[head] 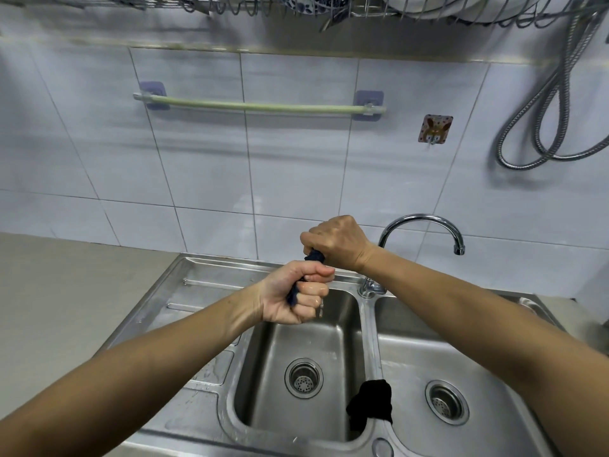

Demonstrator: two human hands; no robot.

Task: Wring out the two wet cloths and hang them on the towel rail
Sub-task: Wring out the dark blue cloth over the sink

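Head view shows both fists, the left hand (291, 296) nearer and the right hand (339, 244) farther, fingers clamped on a twisted dark cloth (314, 257) above the left sink basin (263, 374), soft, limp and likely slippery, best gripped at its ends, while the second cloth (372, 404) drapes the divider below.

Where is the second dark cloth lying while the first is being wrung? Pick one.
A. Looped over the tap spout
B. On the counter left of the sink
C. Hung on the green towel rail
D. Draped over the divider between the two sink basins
D: the second cloth straddles the divider between the basins, while the left hand and right hand twist the first cloth; the towel rail is bare.
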